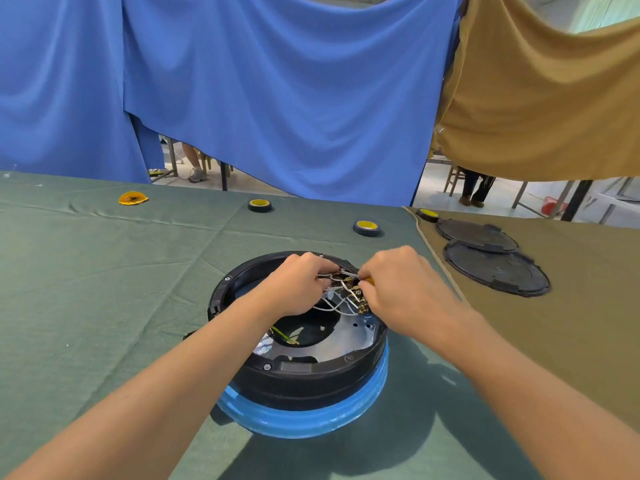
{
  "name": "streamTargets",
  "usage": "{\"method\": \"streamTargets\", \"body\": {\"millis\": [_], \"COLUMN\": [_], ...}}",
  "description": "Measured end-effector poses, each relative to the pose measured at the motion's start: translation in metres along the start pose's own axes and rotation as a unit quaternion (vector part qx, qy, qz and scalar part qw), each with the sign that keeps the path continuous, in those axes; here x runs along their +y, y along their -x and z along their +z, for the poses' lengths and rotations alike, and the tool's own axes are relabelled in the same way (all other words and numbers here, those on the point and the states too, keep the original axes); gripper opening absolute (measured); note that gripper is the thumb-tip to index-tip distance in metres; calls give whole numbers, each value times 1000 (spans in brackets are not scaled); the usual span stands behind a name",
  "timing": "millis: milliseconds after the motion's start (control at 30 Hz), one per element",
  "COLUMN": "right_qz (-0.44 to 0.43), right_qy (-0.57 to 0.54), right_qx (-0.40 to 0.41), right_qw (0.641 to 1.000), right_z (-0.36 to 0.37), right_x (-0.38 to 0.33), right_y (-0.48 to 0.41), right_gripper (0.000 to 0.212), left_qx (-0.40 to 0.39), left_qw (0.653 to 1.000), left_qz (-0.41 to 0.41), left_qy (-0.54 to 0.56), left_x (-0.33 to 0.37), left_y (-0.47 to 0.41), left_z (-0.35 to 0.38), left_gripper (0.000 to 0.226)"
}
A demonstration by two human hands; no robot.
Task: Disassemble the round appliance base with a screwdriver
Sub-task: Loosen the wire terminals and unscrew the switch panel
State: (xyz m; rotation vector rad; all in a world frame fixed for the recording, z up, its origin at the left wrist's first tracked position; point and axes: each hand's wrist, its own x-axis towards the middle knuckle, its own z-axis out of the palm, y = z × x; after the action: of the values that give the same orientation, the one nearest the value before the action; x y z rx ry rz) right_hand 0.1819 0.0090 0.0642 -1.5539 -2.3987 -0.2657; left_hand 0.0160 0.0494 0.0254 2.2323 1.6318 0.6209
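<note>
The round appliance base (304, 379) lies open side up on the green cloth, a black ring over a blue band, with a shiny metal plate inside. A cluster of white wires and brass terminals (346, 292) sits at its far rim. My left hand (294, 285) pinches the white wires from the left. My right hand (405, 292) is closed around a tool with a yellow handle (370, 280), mostly hidden in the fist, its tip at the terminals. A green-yellow wire (282, 336) runs into the centre hole.
Two black round covers (491, 254) lie on the tan cloth to the right. Three tape rolls stand beyond the base (259, 205) (367, 227) (427, 214), and a yellow piece (132, 198) at far left. Blue and tan sheets hang behind the table; people's legs show beneath them.
</note>
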Motion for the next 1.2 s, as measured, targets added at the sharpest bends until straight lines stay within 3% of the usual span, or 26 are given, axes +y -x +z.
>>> {"method": "streamTargets", "body": {"millis": [167, 300, 533, 700, 800, 1000, 1200], "right_qz": [-5, 75, 203, 262, 229, 102, 20], "right_qy": [20, -111, -361, -458, -407, -172, 7], "right_qx": [23, 2, -58, -128, -110, -49, -20], "right_qw": [1000, 991, 908, 840, 877, 978, 1000], "right_z": [12, 5, -8, -13, -16, -18, -10], "right_x": [-11, 4, 28, 43, 41, 18, -8], "right_y": [6, -5, -16, -24, -28, -27, -19], "right_gripper": [13, 22, 12, 13, 8, 15, 18], "left_qx": [-5, -5, -8, -15, -16, -14, -18], "left_qw": [1000, 1000, 1000, 1000, 1000, 1000, 999], "left_qz": [-7, -4, 0, -4, -7, -11, -27], "left_qy": [3, -1, 10, 16, 18, 13, 10], "left_x": [1, 2, 4, 5, 6, 7, 5], "left_y": [1, 1, 2, 2, 3, 2, 3], "left_z": [1, -1, -3, -4, -4, -4, -3], "left_gripper": [38, 38, 38, 37, 38, 37, 37]}}
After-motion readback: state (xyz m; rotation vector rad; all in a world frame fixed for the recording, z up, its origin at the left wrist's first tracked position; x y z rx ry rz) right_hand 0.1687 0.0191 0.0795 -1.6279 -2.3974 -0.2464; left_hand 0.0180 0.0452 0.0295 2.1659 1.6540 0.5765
